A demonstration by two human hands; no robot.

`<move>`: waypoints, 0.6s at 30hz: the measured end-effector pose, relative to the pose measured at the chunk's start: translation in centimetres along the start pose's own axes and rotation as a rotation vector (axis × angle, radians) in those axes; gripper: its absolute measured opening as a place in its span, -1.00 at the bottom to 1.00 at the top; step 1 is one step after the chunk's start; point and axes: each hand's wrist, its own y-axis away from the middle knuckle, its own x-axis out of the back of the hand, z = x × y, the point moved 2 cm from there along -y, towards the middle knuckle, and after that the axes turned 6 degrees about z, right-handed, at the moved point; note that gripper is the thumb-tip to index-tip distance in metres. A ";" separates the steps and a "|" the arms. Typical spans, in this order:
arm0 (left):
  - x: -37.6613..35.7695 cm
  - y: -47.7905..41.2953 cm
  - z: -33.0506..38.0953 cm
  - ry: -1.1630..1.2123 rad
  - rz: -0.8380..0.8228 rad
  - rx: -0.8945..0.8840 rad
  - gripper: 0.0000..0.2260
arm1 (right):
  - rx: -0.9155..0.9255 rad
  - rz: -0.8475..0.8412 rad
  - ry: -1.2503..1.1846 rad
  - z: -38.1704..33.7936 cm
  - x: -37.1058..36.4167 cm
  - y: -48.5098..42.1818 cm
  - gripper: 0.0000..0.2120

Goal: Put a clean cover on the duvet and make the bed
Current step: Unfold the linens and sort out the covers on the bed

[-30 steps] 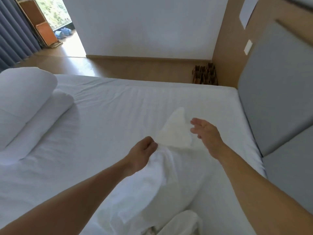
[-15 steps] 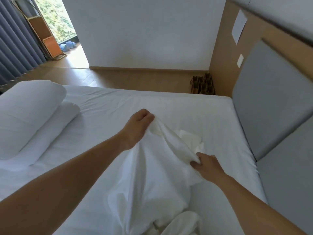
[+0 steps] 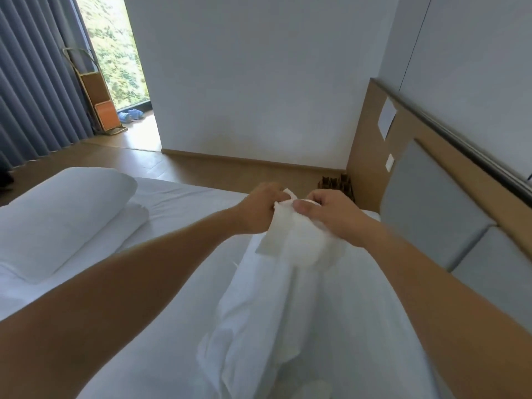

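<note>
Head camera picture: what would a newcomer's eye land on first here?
First, two bare hands meeting in the middle: the left hand and right hand pinch the top of a white cover, which hangs in folds down to the bed. Next come two white pillows stacked at the left, and the grey padded headboard along the right.

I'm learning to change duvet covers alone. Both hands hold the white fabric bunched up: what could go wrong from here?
The left hand and right hand pinch one small bunch of the white fabric, so the grip could slip. The rest hangs in twisted folds onto the bed and may tangle.
</note>
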 end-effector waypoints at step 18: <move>12.1 2.8 -4.7 -0.177 0.075 0.747 -0.78 | -0.008 0.320 -0.268 -1.3 5.0 1.5 -0.83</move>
